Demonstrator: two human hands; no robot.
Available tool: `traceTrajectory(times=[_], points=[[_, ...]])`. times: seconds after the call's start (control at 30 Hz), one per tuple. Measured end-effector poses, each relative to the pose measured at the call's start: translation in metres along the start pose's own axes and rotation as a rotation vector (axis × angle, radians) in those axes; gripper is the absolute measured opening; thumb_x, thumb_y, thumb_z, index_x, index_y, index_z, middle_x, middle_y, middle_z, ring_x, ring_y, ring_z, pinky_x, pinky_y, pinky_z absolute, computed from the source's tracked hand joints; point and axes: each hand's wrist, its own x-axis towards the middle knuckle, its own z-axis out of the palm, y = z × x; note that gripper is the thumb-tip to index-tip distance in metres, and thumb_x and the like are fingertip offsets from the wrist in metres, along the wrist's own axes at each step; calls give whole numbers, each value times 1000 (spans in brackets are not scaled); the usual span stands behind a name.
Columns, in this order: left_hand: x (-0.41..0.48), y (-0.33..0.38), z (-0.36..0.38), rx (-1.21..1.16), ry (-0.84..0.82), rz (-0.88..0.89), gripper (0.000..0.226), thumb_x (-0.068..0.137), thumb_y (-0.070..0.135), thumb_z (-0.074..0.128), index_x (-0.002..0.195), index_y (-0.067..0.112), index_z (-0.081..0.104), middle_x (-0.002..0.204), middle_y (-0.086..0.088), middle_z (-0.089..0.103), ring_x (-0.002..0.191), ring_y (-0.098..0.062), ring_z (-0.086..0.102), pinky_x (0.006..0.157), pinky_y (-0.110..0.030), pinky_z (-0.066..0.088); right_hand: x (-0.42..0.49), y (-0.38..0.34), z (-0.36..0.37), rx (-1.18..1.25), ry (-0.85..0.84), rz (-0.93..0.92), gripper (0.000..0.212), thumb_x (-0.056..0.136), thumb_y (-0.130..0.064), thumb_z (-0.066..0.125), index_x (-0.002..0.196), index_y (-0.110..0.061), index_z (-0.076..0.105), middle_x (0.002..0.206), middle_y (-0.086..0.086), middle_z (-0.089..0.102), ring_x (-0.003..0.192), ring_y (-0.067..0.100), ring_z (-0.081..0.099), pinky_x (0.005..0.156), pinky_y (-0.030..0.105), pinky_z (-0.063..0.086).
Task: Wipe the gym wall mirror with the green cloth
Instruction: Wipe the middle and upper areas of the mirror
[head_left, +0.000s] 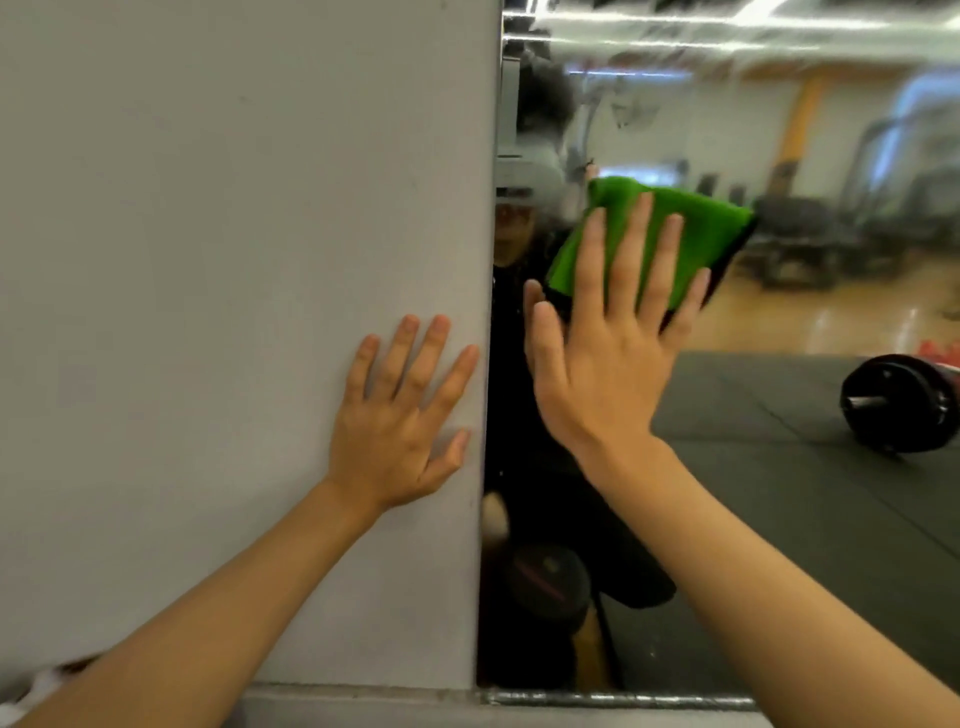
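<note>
The gym wall mirror (779, 493) fills the right half of the view, with its left edge against a grey wall. A folded green cloth (691, 228) lies flat on the glass near that edge. My right hand (608, 364) presses the cloth against the mirror with straight, spread fingers. My left hand (400, 431) rests flat on the grey wall (208, 312) just left of the mirror's edge, fingers spread and holding nothing. The upper glass looks streaked.
A grey ledge (363, 701) runs along the bottom below wall and mirror. The mirror reflects a barbell plate (898, 405) on dark floor mats, gym machines farther back, and a person in dark clothes.
</note>
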Motion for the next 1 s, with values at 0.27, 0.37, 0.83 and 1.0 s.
traceTrajectory(times=[0.27, 0.37, 0.83, 1.0], points=[[-1, 1, 0, -3, 12, -2, 74, 105, 51, 32, 170, 17, 19, 176, -16, 9, 164, -37, 6, 130, -59, 8, 1, 114, -22, -137, -99, -305, 65, 110, -52, 23, 168, -23, 15, 174, 9, 11, 162, 27, 5, 129, 58, 9], [0, 1, 1, 13, 22, 5, 74, 105, 52, 33, 169, 16, 22, 177, -15, 7, 163, -38, 8, 130, -60, 9, 12, 147, -32, -127, -1, 117, 68, 109, -49, 17, 168, -14, 13, 174, 17, 10, 161, 34, 6, 127, 63, 10], [-2, 0, 2, 17, 29, 0, 74, 104, 51, 35, 169, 15, 24, 177, -17, 9, 162, -40, 11, 129, -60, 9, -10, 119, -24, -116, -133, -401, 64, 108, -52, 30, 166, -28, 18, 174, 5, 12, 162, 26, 7, 129, 57, 9], [0, 3, 4, 23, 27, -6, 74, 105, 51, 35, 168, 15, 25, 176, -17, 10, 163, -40, 10, 129, -60, 8, 22, 135, -27, 6, 85, 460, 72, 103, -46, 25, 167, -14, 17, 174, 14, 10, 162, 34, 5, 125, 65, 8]])
